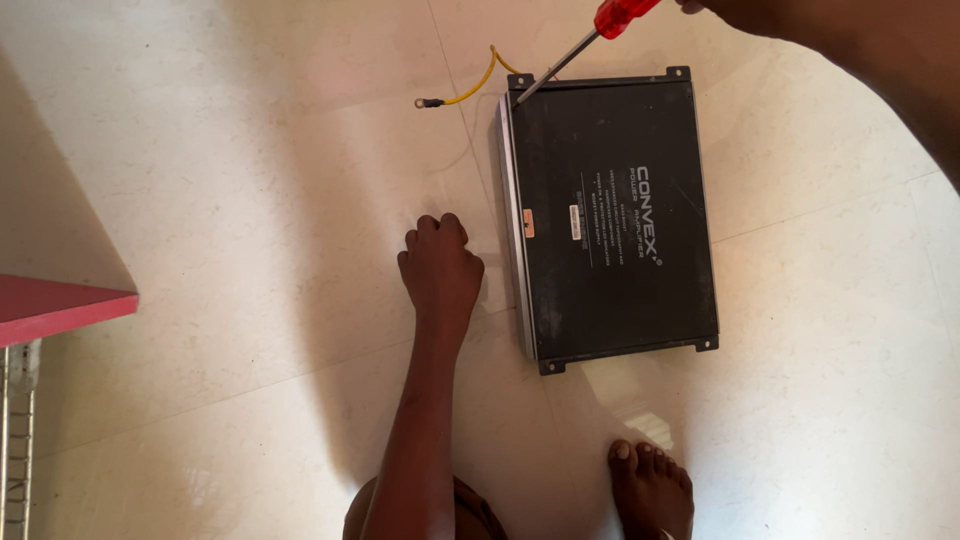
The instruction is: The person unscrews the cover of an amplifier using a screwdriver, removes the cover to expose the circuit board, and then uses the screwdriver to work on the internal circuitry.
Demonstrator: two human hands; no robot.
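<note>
While the left hand (pixel 440 265) rests clenched in a loose fist on the pale floor (pixel 250 300) just beside the black amplifier box (pixel 610 215), the right hand (pixel 730 12), mostly cut off at the top edge, grasps a red-handled screwdriver (pixel 590 42) whose tip sits at the box's far left corner, near a loose yellow wire (pixel 470 90). The step in hand looks like working a corner screw; the next move likely calls for keeping the tip seated and the box steady.

Left hand (pixel 441 268) — fist closed, arm extended, knuckles down; right hand (pixel 722 10) — mostly out of frame, forearm raised
</note>
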